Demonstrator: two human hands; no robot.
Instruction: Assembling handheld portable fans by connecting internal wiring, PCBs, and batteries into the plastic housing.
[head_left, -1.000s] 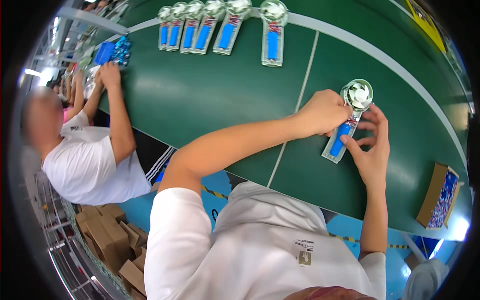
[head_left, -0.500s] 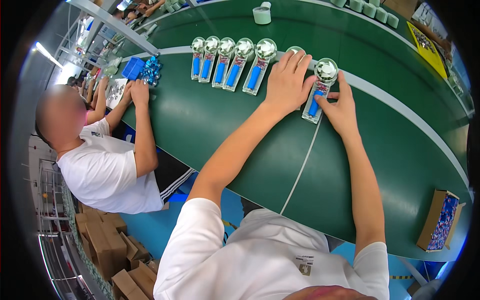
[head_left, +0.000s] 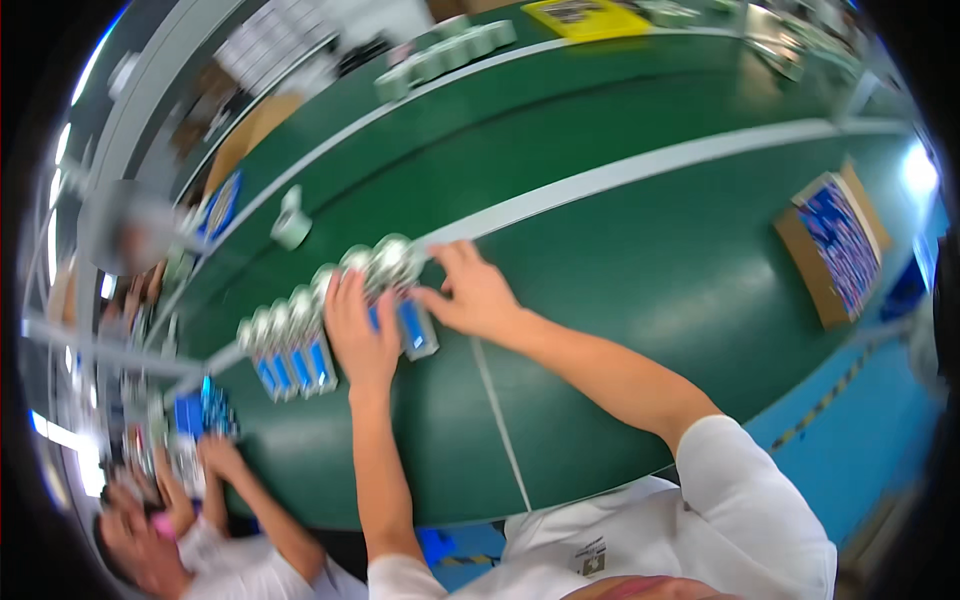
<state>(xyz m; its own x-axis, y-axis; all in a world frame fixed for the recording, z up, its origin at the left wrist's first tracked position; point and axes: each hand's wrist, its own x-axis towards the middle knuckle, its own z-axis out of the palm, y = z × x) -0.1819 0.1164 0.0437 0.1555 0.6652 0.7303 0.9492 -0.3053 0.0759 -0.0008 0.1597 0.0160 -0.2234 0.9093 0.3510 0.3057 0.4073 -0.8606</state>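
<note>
Small handheld fans, each with a round clear head, pale blades and a long body with a blue cylinder, lie in a slanting row on the green table [head_left: 620,290]. My left hand [head_left: 362,330] lies over the row, fingers extended and partly covering a fan. Beside the rightmost fan [head_left: 416,325] is my right hand [head_left: 475,295], thumb and forefinger apart near its head. Motion blur hides whether the right fingertips touch it. Farther left, several more fans [head_left: 300,362] lie side by side.
A cardboard box [head_left: 815,270] of blue-and-red small parts stands at the right. Beyond the row is a pale green cup-like part [head_left: 291,225]. At the lower left, a co-worker's arm [head_left: 265,500] reaches toward a blue bin [head_left: 188,413]. A yellow tray [head_left: 590,20] lies at the far edge.
The view has swung right, so the row appears farther left and lower. The rightmost fan now sits close against the row, and my right thumb has come off its blue cylinder.
</note>
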